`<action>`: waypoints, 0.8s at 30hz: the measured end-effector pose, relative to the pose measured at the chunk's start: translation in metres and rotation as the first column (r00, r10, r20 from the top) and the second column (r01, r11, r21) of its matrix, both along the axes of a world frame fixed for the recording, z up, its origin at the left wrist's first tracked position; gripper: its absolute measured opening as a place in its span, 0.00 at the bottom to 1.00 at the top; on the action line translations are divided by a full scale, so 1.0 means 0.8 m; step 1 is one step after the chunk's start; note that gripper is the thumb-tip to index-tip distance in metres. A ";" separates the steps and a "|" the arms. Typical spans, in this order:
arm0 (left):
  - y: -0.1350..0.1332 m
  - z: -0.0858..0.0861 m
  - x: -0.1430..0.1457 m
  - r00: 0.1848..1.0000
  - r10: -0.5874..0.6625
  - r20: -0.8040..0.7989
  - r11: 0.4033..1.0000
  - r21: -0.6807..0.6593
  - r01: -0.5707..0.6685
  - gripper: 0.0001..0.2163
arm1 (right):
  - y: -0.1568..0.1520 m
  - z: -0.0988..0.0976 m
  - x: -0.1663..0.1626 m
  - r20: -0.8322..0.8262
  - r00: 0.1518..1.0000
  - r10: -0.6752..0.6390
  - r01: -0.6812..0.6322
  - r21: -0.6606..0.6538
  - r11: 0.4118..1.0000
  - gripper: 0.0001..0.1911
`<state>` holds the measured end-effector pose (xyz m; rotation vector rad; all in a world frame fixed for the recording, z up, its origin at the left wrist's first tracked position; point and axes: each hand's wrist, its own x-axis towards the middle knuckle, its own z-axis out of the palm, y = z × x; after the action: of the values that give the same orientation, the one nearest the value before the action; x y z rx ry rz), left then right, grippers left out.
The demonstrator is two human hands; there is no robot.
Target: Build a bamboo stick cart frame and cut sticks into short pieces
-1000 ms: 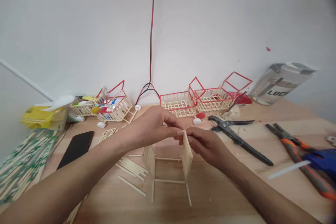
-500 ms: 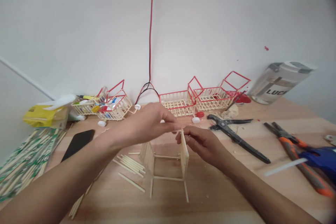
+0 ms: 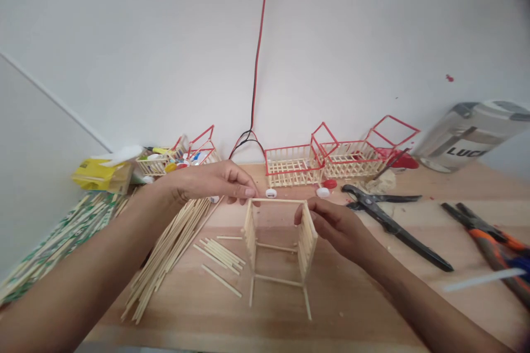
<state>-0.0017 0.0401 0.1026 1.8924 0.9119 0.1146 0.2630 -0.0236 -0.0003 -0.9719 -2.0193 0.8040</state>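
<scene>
A small frame of pale wooden sticks (image 3: 278, 251) stands on the wooden table (image 3: 351, 298): two slatted side panels joined by thin cross sticks. A single stick lies across the top of the two panels. My left hand (image 3: 207, 182) pinches the left end of that top stick at the left panel. My right hand (image 3: 335, 223) grips the upper edge of the right panel with curled fingers.
Loose sticks (image 3: 219, 253) and a long bundle (image 3: 169, 248) lie left of the frame. Finished red-and-wood baskets (image 3: 331, 160) line the wall. Black pliers (image 3: 389, 223), orange-handled pliers (image 3: 492, 242), a metal can (image 3: 467, 135), bottle caps (image 3: 271, 193) and a red-black wire (image 3: 256, 66) are around.
A stick now spans the tops of both panels, with my left hand at its left end. My hands have spread apart. The view shifted, bringing the long stick bundle into sight and hiding the phone.
</scene>
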 end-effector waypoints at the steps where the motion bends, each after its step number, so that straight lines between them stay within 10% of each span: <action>1: 0.002 -0.004 -0.001 1.000 -0.011 0.025 0.998 -0.058 0.012 0.12 | 0.001 -0.001 0.000 -0.002 1.000 0.002 -0.002 0.002 1.000 0.13; 7: 0.001 -0.017 0.000 0.982 0.047 0.182 0.947 -0.320 0.014 0.11 | 0.003 -0.005 0.000 -0.009 1.000 0.012 -0.012 -0.011 1.000 0.12; 24: -0.024 -0.072 0.012 0.792 0.455 0.408 0.828 -0.521 -0.207 0.13 | 0.008 -0.016 0.011 -0.061 0.991 0.118 -0.131 -0.321 0.938 0.23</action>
<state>0.0077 0.0210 0.0447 1.1501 0.8030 0.5619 0.2717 -0.0174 -0.0128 -1.0033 -1.9653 1.2459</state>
